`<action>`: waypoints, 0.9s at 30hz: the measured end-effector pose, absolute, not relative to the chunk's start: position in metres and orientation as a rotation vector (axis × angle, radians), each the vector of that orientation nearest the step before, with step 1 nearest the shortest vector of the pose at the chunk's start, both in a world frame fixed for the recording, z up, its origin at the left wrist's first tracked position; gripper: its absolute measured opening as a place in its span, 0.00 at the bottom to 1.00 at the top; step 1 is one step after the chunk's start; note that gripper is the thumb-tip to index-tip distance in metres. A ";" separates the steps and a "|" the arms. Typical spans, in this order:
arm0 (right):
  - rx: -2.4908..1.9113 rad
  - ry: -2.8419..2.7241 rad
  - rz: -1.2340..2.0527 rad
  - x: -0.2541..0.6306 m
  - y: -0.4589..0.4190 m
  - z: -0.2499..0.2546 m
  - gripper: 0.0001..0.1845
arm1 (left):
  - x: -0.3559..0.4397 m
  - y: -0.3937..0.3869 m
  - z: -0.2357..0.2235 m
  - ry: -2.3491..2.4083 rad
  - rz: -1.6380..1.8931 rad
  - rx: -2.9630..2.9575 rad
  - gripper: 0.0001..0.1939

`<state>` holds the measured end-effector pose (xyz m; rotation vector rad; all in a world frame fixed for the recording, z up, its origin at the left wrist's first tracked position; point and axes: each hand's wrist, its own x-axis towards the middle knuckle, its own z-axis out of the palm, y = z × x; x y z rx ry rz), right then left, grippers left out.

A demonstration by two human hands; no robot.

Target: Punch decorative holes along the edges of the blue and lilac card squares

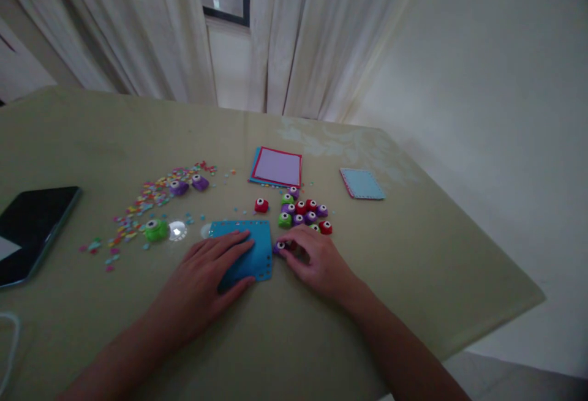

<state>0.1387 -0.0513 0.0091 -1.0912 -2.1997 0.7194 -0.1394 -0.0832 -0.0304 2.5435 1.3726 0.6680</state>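
My left hand (pixel 215 275) lies with its fingers stretched out on a blue foam sheet (pixel 261 242) that has small holes along its edges. Just to the right of that sheet, my right hand (pixel 319 263) pinches a small purple one-eyed figure (pixel 278 248) between thumb and forefinger. Beyond my right hand stands a cluster of similar red, green and purple figures (pixel 301 208). A single red figure (pixel 261 206) sits apart, left of the cluster. Clear round discs (pixel 177 231) lie left of the blue sheet, one partly under its edge.
Colourful paper bits (pixel 156 193) are strewn at the left, with two purple figures (pixel 199 182) and a larger green one (pixel 157 230) among them. A sheet stack (pixel 278 168) and a light blue square (pixel 362 184) lie farther back. A dark tablet (pixel 34 229) rests at far left.
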 end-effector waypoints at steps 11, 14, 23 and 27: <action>-1.160 -2.060 0.757 0.132 -0.052 0.005 0.06 | -0.136 -0.084 -0.029 1.385 0.658 2.528 0.28; -1.170 -2.045 0.786 0.131 -0.052 0.005 0.07 | -0.135 -0.084 -0.028 1.377 0.669 2.525 0.28; -1.216 -1.978 0.835 0.132 -0.052 0.003 0.07 | -0.136 -0.084 -0.029 1.391 0.636 2.547 0.28; -1.199 -1.984 0.808 0.131 -0.052 0.004 0.06 | -0.136 -0.085 -0.029 1.390 0.641 2.563 0.28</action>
